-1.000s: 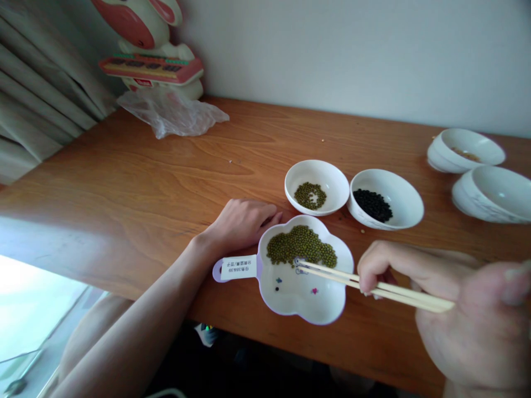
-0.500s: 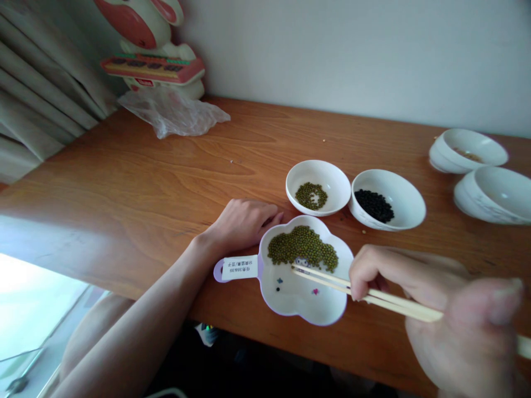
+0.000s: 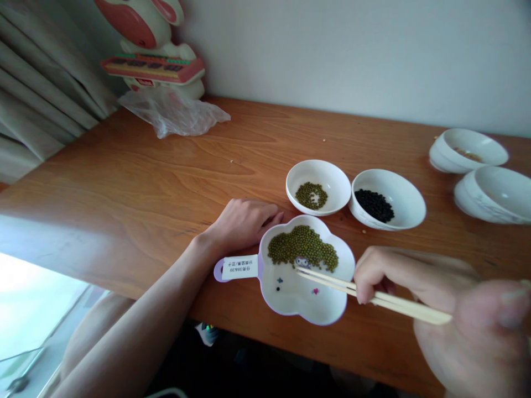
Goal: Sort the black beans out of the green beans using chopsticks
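In the head view my right hand (image 3: 431,298) is closed around a pair of pale wooden chopsticks (image 3: 398,305). Their tips are close together inside a white, flower-shaped dish (image 3: 286,304), just below a heap of green mung beans (image 3: 305,246). No bean shows between the tips. My left hand (image 3: 246,221) lies on the table against the dish's upper left rim, its fingers loosely bent and partly hidden. The dish has a lilac rim and a labelled handle (image 3: 240,268) pointing left. A small black spot lies on the dish's floor.
Behind the dish stand a white bowl (image 3: 338,182) with some mung beans and another bowl (image 3: 409,204) with black beans. Two more bowls (image 3: 440,157) (image 3: 473,202) are at the right. A plastic bag (image 3: 178,116) and a rabbit-shaped toy (image 3: 153,69) sit at the back left.
My right hand and the chopsticks have shifted slightly right, drawing the tips a little away from the beans. My left hand and the dish have stayed put.
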Demonstrator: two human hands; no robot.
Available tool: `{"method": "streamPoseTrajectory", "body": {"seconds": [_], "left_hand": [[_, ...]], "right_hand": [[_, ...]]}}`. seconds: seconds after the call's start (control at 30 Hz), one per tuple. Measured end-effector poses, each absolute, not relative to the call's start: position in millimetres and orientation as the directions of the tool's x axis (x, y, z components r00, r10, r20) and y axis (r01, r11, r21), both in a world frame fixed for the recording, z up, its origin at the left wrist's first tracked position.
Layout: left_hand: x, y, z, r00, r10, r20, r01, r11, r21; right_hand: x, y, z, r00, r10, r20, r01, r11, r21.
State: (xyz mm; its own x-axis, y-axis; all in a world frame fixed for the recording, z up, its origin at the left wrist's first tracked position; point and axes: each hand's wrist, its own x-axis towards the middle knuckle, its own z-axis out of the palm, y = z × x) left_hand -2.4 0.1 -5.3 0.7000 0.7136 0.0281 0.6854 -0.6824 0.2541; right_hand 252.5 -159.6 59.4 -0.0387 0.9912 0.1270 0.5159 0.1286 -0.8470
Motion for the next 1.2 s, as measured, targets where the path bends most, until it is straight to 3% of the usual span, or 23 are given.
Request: {"method": "streamPoseTrajectory", "body": {"seconds": [0.17,0.37,0.5,1.2], "left_hand": [[-1.9,-0.2,-4.5,0.696,0.717,0.029,0.690,-0.680,0.246],[-2.7,0.9,-6.9,0.704,0.709,0.038,0.679,-0.688,0.256],[-3.4,1.5,-8.9,0.703,0.710,0.040,0.677,-0.686,0.266],[-3.0,0.3,-7.4,0.704,0.708,0.053,0.679,-0.693,0.244]], "right_hand": [[244.2,-154.4,61.4,-0.110,0.992,0.060,0.487,0.107,-0.867],[239.5,-152.7,58.2,-0.125,0.987,0.097,0.408,0.140,-0.902],[238.1,-151.3,61.2,-0.149,0.989,0.001,0.371,0.057,-0.927],[236.9,-150.6,63.3,-0.091,0.996,0.006,0.381,0.040,-0.924]]}}
